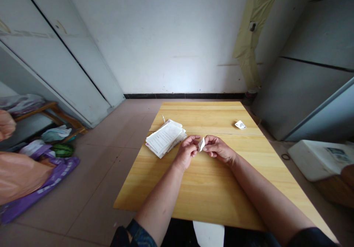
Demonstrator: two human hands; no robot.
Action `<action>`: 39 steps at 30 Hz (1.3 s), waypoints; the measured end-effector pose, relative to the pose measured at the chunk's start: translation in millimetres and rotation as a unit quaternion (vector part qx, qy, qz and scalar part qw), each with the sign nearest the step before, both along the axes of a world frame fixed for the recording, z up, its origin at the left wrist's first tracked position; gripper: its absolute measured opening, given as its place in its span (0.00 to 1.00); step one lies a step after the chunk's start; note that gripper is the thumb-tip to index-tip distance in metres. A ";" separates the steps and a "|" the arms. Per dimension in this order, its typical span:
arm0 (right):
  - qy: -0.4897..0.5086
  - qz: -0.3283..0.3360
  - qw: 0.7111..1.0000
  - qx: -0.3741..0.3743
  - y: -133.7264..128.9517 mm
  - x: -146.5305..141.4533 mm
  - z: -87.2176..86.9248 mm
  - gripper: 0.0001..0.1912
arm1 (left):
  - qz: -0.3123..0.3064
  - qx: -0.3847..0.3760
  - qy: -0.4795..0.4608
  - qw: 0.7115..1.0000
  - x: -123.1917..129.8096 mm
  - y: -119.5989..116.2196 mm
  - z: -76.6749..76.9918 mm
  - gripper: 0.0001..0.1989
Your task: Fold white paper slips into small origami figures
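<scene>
Pinching a folded white paper slip [201, 144] between your left hand [187, 151] and right hand [218, 149]; both hands' fingertips closed on it, over the wooden tabletop [210, 191].
Looks thin, light and soft, likely to crease easily; take hold along the folded edges, not the tip. Loose printed sheets [165, 137] sit stacked just beside your left hand; a small folded paper piece [240, 124] lies well apart, beyond your right hand.

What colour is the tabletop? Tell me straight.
The wooden tabletop is honey yellow with darker grain streaks, shown best in the head view.
</scene>
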State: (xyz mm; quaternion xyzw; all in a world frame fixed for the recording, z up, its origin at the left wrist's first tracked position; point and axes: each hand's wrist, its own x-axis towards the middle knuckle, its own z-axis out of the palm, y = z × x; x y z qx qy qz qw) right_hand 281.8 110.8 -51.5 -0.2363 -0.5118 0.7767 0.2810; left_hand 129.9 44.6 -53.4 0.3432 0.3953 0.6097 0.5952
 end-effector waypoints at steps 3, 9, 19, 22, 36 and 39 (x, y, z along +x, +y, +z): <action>0.029 0.000 1.000 -0.006 -0.2 -0.7 2.0 0.17 | -0.010 0.002 -0.022 1.000 0.5 0.4 0.1 0.18; 0.079 0.020 0.996 -0.023 -2.9 -1.9 5.3 0.17 | -0.014 0.001 -0.052 0.999 1.5 -0.2 1.8 0.19; 0.078 0.005 0.996 -0.039 -0.6 -3.6 -4.2 0.12 | -0.023 -0.020 -0.087 0.996 -0.1 0.3 1.1 0.17; 0.080 -0.001 0.996 -0.045 -0.6 -4.2 -5.2 0.12 | -0.030 -0.025 -0.081 0.996 -0.8 0.3 0.8 0.14; 0.059 0.005 0.996 -0.060 0.9 -2.5 -6.2 0.17 | -0.022 -0.035 -0.087 0.995 -2.2 2.3 -3.4 0.13; 0.059 0.016 0.996 -0.061 0.0 -3.2 -4.6 0.19 | -0.023 -0.033 -0.090 0.995 -1.9 1.4 -2.3 0.14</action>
